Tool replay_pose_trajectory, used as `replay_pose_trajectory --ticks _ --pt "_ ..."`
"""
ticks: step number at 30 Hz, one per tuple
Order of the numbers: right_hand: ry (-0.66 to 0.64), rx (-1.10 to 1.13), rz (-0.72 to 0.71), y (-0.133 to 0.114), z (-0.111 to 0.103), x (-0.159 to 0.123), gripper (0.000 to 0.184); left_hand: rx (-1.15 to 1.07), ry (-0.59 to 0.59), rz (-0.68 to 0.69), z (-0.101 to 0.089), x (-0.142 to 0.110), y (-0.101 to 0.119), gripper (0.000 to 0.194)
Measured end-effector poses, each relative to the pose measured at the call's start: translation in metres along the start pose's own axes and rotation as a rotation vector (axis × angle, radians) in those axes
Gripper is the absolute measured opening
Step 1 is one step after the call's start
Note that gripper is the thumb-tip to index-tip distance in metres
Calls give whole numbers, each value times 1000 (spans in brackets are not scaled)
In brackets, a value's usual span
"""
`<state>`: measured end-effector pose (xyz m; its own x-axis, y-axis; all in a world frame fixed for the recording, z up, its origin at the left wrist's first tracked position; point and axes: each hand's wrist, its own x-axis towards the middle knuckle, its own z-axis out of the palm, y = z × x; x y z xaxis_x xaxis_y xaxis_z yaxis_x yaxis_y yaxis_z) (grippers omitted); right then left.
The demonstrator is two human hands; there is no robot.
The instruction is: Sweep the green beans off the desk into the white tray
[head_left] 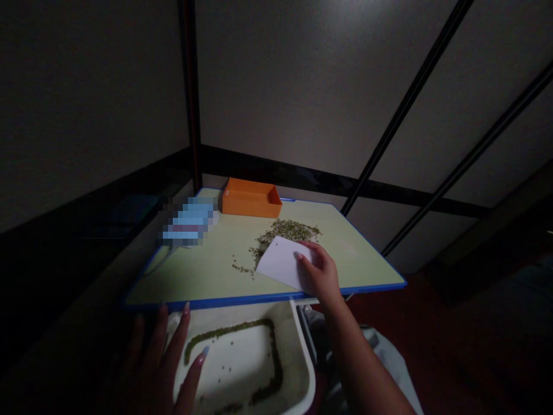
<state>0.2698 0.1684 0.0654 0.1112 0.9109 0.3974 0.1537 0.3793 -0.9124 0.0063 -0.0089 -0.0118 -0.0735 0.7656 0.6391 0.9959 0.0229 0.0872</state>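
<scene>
Between the fingers and thumb of my right hand (320, 270) is a white card (279, 264), held tilted over the table with a small dark speck near its upper edge. Just behind the card, small green-brown grains (290, 230) lie in a loose heap, and a few are scattered to its left. My left hand (166, 357) is spread at the left side of a white plastic tub (305, 357), its fingers apart and partly in shadow. More of the grains line the inside edges of the tub's floor. What my left palm touches is too dark to tell.
The pale green table (207, 271) has a blue rim. An orange open box (250, 204) stands at its back. A blurred-out light blue item (190, 222) is at the left edge. Panelled walls (280, 86) rise close behind. The floor (384, 323) at right is dark red.
</scene>
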Motion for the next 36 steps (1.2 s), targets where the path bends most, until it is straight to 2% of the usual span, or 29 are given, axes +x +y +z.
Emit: replay_pose_trajectory --ticks 4,12,18,27,36 --pt "3 -18 -7 1 0 0 33 -29 -40 -50 -1 0 0 62" --pt "-28 -24 6 -2 2 1 33 9 -5 31 -6 2 0 66" --pt "32 35 26 1 -2 0 36 25 0 45 -6 2 0 68" --pt "-24 47 -7 0 -2 -1 32 -24 -48 -43 -4 2 1 62" --pt "-47 9 1 -2 0 -1 32 -7 -11 12 -5 1 1 73"
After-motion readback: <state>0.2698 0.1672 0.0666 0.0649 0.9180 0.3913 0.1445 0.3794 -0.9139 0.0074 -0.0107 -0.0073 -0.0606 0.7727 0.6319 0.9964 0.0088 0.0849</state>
